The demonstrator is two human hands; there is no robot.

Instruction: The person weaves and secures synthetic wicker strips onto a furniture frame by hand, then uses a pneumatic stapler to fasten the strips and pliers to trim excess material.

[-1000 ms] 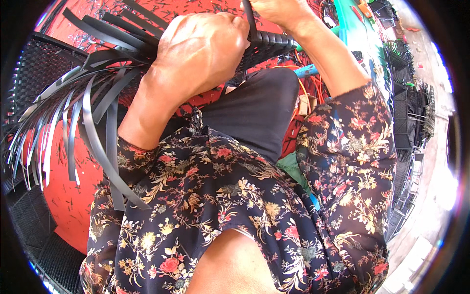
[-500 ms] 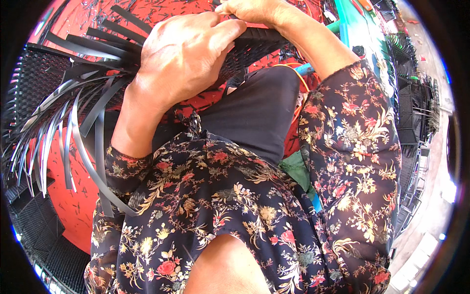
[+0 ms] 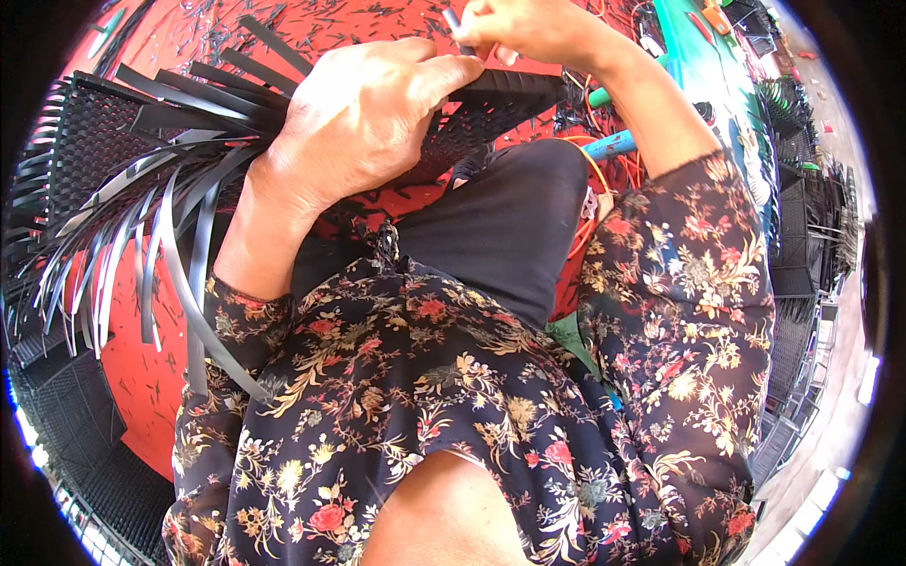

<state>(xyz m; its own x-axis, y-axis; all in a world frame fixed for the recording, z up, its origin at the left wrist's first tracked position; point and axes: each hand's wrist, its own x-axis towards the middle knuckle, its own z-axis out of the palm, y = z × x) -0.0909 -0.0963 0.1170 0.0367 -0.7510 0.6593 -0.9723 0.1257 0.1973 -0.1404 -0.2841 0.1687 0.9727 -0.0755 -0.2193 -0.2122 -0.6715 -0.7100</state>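
A black woven panel of flat plastic strips (image 3: 90, 137) stretches across the upper part of the head view, its wrapped edge (image 3: 517, 87) showing right of my left hand. My left hand (image 3: 359, 123) is closed over that edge, thumb and forefinger pressing near its top. From under the palm and wrist a bundle of loose black strips (image 3: 165, 255) fans out to the left and hangs down. Just above the edge, my right hand (image 3: 533, 33) pinches a short end of a dark flat strip (image 3: 455, 26) between its fingers.
Red floor covering (image 3: 142, 377) lies beneath, scattered with black strip offcuts. An orange hose (image 3: 596, 174) and a blue tube (image 3: 612, 144) run beside my knee. Black woven pieces (image 3: 797, 208) are stacked at the right, with more at the lower left (image 3: 66, 406).
My right hand has moved right and slightly down, away from the left hand, and a strip end now shows in its fingers. The left hand and panel have shifted slightly right and down.
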